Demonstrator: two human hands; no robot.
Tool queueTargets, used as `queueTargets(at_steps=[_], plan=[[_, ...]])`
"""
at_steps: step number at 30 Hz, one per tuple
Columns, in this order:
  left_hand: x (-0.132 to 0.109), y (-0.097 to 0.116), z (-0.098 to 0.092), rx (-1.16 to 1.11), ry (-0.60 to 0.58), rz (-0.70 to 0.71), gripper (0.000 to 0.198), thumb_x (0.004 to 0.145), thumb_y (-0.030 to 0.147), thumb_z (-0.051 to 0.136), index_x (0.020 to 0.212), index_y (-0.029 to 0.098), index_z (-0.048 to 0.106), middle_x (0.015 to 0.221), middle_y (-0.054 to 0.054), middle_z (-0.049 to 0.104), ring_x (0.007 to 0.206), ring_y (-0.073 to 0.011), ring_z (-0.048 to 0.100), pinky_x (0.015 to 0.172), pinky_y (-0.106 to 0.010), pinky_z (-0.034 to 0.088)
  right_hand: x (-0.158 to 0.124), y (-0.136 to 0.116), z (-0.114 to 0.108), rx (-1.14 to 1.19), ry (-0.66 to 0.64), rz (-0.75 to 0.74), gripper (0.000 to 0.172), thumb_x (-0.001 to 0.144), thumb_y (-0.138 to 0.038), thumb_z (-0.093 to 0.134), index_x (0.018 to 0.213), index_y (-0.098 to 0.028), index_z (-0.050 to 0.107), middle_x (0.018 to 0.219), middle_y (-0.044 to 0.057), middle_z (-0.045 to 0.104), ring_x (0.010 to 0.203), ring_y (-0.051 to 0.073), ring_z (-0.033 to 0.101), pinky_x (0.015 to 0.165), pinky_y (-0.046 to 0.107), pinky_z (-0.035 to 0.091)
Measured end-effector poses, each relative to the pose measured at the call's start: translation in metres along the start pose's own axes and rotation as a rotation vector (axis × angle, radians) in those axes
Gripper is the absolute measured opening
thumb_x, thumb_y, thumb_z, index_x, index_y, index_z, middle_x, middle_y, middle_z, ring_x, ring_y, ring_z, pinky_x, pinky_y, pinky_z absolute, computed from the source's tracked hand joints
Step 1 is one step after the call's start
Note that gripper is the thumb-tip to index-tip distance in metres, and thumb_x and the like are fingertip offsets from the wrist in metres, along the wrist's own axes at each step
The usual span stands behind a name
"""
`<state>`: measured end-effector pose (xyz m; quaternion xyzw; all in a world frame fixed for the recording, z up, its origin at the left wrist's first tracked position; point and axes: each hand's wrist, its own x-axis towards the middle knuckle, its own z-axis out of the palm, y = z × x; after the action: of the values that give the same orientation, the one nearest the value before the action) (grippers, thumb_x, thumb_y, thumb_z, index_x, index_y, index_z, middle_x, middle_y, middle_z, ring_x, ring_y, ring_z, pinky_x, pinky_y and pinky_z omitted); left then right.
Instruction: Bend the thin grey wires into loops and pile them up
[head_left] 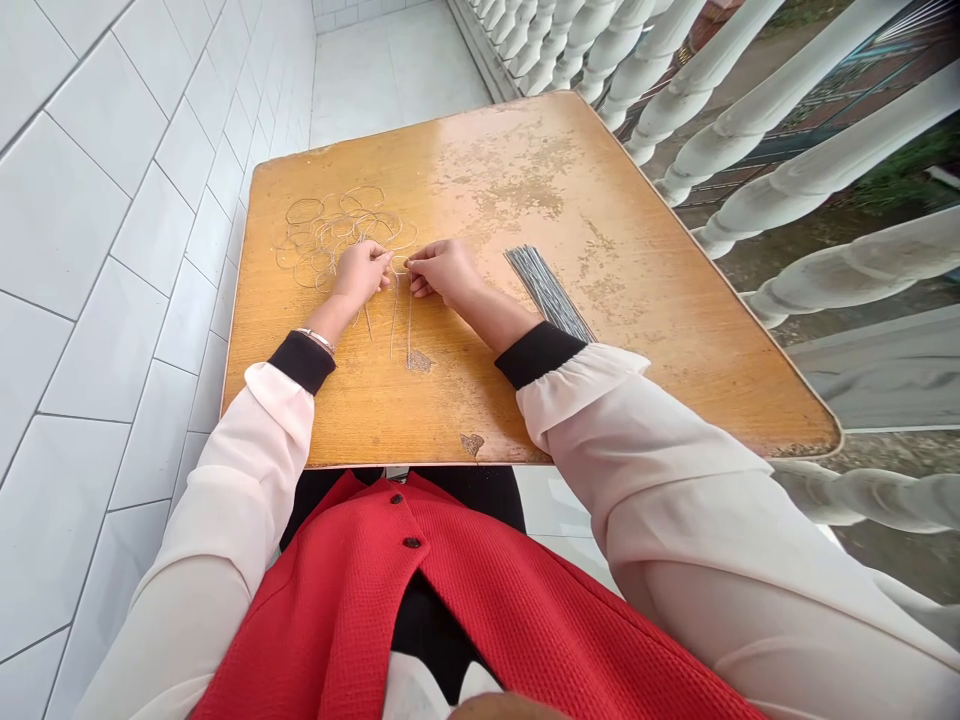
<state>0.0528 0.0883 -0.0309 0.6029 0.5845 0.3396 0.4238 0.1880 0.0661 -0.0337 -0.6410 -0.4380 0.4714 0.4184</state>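
- Currently, a thin, silvery-grey metal wire [409,315] lies between the two hands, just above or on the yellow-brown wooden bench [675,370] with worn patches; contact unclear.
- Left hand [361,268]: thumb and fingertips drawn together in a pinch on wire near the curved upper part.
- Right hand [444,268]: thumb and forefinger closed in a similar pinch, other fingers curled. Two strands run down below the hands; cannot tell whether they are one piece.
- Nearby: a loose tangle of thin, rounded grey wire loops [337,232] beside the left hand; a bundle of straight, dark-grey metal wires [549,290] beside the right forearm.
- Handling, judged: very light, springy, bendable, unlikely to break; smooth, may twist. Best grip: fingertips, close to the bend; ends may prick.
- Markings: no brand, label or writing legible.
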Motion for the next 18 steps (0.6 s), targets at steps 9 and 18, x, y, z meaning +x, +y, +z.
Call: queueTargets(at_steps=[9, 18], plan=[[0.008, -0.009, -0.015, 0.187, 0.047, 0.105, 0.017, 0.091, 0.015, 0.058, 0.076, 0.021, 0.056, 0.069, 0.001, 0.06, 0.061, -0.0114, 0.059, 0.066, -0.026, 0.047, 0.009, 0.005, 0.006, -0.353, 0.061, -0.136, 0.026, 0.083, -0.005, 0.064, 0.064, -0.021, 0.06, 0.045, -0.003, 0.053, 0.044, 0.014, 0.055, 0.061, 0.033, 0.057], [-0.023, 0.001, -0.031, 0.219, 0.0, 0.125, 0.016, 0.088, 0.01, 0.056, 0.075, 0.02, 0.057, 0.073, 0.001, 0.061, 0.058, -0.0095, 0.058, 0.068, -0.027, 0.048, -0.019, -0.029, -0.043, -0.312, 0.159, -0.042, 0.024, 0.087, 0.002, 0.057, 0.073, -0.015, 0.067, 0.058, 0.002, 0.061, 0.054, 0.014, 0.062, 0.067, 0.032, 0.057]])
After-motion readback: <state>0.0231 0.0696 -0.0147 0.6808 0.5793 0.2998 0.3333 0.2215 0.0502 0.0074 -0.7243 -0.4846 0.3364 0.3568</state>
